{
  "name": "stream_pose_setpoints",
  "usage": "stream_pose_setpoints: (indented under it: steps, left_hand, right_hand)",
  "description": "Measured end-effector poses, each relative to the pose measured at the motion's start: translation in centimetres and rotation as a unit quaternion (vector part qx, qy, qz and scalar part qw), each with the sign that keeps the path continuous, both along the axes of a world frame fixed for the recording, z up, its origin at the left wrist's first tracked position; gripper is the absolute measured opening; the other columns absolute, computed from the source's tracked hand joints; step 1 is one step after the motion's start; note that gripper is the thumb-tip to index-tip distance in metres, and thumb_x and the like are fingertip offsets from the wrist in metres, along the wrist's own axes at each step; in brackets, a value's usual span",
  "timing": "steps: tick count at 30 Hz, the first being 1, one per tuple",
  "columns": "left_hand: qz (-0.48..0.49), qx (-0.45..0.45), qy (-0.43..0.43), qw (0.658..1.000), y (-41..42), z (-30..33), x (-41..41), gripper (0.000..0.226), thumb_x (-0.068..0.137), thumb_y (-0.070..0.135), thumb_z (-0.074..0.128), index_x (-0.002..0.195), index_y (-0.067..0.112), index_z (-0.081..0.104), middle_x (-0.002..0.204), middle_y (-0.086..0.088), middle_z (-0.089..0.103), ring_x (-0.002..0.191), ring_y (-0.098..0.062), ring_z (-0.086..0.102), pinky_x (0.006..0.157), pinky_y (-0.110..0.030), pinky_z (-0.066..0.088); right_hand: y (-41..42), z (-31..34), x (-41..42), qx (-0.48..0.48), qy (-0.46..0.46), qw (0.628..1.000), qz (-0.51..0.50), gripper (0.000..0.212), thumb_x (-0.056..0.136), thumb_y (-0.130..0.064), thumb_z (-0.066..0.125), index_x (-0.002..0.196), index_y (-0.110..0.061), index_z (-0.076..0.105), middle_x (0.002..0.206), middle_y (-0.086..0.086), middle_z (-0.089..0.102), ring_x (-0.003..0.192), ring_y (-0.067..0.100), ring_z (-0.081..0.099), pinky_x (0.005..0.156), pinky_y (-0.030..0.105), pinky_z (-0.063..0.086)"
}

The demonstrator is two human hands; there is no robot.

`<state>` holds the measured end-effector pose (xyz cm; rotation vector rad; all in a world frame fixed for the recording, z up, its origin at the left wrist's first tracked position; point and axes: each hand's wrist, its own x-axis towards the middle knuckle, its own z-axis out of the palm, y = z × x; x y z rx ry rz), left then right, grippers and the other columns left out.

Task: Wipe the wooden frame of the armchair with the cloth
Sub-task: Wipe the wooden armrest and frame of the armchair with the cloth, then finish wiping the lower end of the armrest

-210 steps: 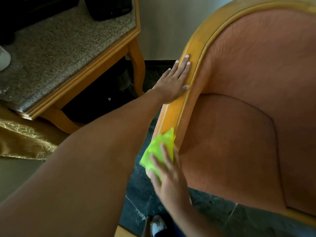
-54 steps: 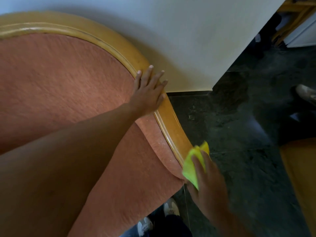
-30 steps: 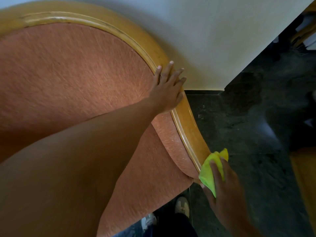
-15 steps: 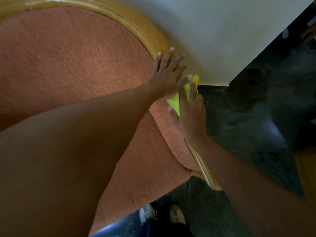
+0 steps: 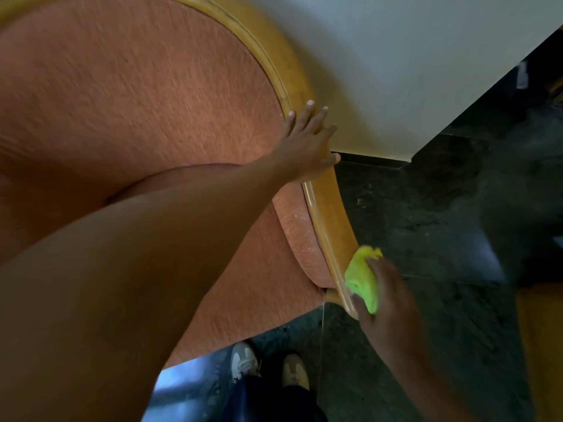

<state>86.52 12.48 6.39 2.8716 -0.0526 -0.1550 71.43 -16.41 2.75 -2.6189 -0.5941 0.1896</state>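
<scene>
The armchair's curved wooden frame point(image 5: 330, 214) runs from the top centre down to the lower middle, edging orange upholstery point(image 5: 137, 95). My left hand point(image 5: 306, 144) lies flat on the frame's upper curve, fingers spread, holding nothing. My right hand point(image 5: 387, 303) presses a bright yellow-green cloth point(image 5: 362, 278) against the lower end of the frame, on its outer side. My left forearm covers much of the seat back.
A white wall point(image 5: 411, 62) stands right behind the chair. Dark stone floor point(image 5: 441, 233) lies to the right. My two shoes point(image 5: 268, 367) stand at the chair's lower edge. A wooden piece point(image 5: 539, 345) shows at the right edge.
My right hand has slid the cloth down the frame, from just under my left hand to the frame's lower end. My left hand has stayed on the upper curve.
</scene>
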Motion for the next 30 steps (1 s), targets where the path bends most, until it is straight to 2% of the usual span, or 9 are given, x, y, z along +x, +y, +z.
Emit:
stream_pose_setpoints:
  steps: [3,5,8,11,15,19,22,24,30]
  left_hand:
    - [0.011,-0.093,-0.023,0.995,-0.6,0.0,-3.4,0.067,0.098,0.052,0.039,0.154,0.019,0.021,0.163,-0.009,0.013,0.151,-0.028,0.001,0.12,-0.053,0.008]
    - [0.019,-0.187,-0.028,0.982,-1.0,0.9,-5.9,0.066,0.098,0.054,0.036,0.152,0.018,0.027,0.16,-0.009,0.025,0.149,-0.026,0.014,0.118,-0.051,0.02]
    - [0.026,-0.279,-0.064,0.958,-1.1,2.8,-10.5,0.074,0.094,0.067,0.022,0.144,0.017,0.044,0.146,-0.007,0.049,0.136,-0.02,0.042,0.11,-0.038,0.034]
    - [0.011,-0.228,-0.088,0.97,0.7,3.5,-15.8,0.083,0.086,0.077,0.022,0.132,0.018,0.057,0.133,-0.003,0.06,0.122,-0.019,0.053,0.099,-0.03,0.038]
    - [0.033,-0.162,-0.092,0.982,3.9,1.7,-24.8,0.066,0.085,0.061,0.055,0.127,0.01,0.06,0.128,-0.009,0.063,0.113,-0.027,0.059,0.094,-0.043,0.047]
    - [0.146,-0.161,-0.091,0.972,4.7,-1.6,-36.4,0.059,0.09,0.056,0.052,0.128,0.011,0.058,0.126,-0.008,0.063,0.106,-0.03,0.06,0.086,-0.047,0.05]
    - [0.256,-0.165,-0.096,0.948,3.5,-3.4,-46.1,0.058,0.092,0.055,0.045,0.125,0.009,0.059,0.119,-0.01,0.065,0.101,-0.031,0.061,0.085,-0.041,0.049]
    - [0.327,-0.18,-0.091,0.923,1.8,-4.4,-53.2,0.056,0.092,0.053,0.045,0.123,0.008,0.06,0.117,-0.01,0.066,0.102,-0.03,0.06,0.086,-0.039,0.048]
    - [0.548,-0.22,-0.067,0.805,-6.6,-9.0,-73.3,0.049,0.093,0.044,0.052,0.123,0.006,0.062,0.121,-0.01,0.066,0.114,-0.031,0.057,0.1,-0.04,0.043]
  right_hand:
    - [3.6,2.1,1.4,0.08,-0.014,0.997,-0.011,0.071,0.077,-0.028,0.077,0.135,-0.011,0.04,0.145,0.012,0.048,0.122,0.027,0.054,0.09,0.035,0.049]
    - [6.5,2.9,2.2,0.117,-0.032,0.992,0.03,0.066,0.076,-0.034,0.073,0.126,-0.008,0.038,0.142,0.013,0.044,0.116,0.016,0.049,0.083,0.03,0.049]
    - [10.7,3.7,2.9,0.157,-0.031,0.984,0.079,0.059,0.073,-0.026,0.075,0.114,-0.011,0.036,0.129,0.013,0.038,0.106,0.02,0.05,0.071,0.035,0.049]
    - [13.8,4.0,2.5,0.167,-0.019,0.979,0.115,0.053,0.074,-0.031,0.07,0.11,-0.01,0.037,0.121,0.015,0.04,0.1,0.024,0.049,0.069,0.026,0.038]
    - [16.8,2.5,-0.8,0.195,-0.007,0.959,0.206,0.044,0.079,-0.03,0.07,0.104,-0.004,0.045,0.101,0.009,0.046,0.085,0.012,0.041,0.064,0.019,0.035]
    - [19.7,0.7,-8.6,0.171,0.02,0.93,0.324,0.038,0.075,-0.021,0.071,0.103,-0.005,0.05,0.099,0.012,0.052,0.086,0.018,0.048,0.068,0.029,0.038]
    - [21.2,-0.5,-16.4,0.134,0.035,0.911,0.388,0.034,0.077,-0.031,0.063,0.103,-0.013,0.051,0.097,0.011,0.058,0.084,0.03,0.056,0.067,0.037,0.042]
    - [21.4,-1.5,-22.6,0.084,-0.002,0.891,0.445,0.032,0.078,-0.031,0.062,0.104,-0.014,0.054,0.094,0.008,0.062,0.084,0.032,0.058,0.07,0.042,0.043]
    - [19.5,-5.6,-42.3,-0.021,0.032,0.806,0.591,0.04,0.073,-0.029,0.072,0.111,-0.024,0.059,0.105,-0.005,0.071,0.101,0.024,0.064,0.076,0.042,0.044]
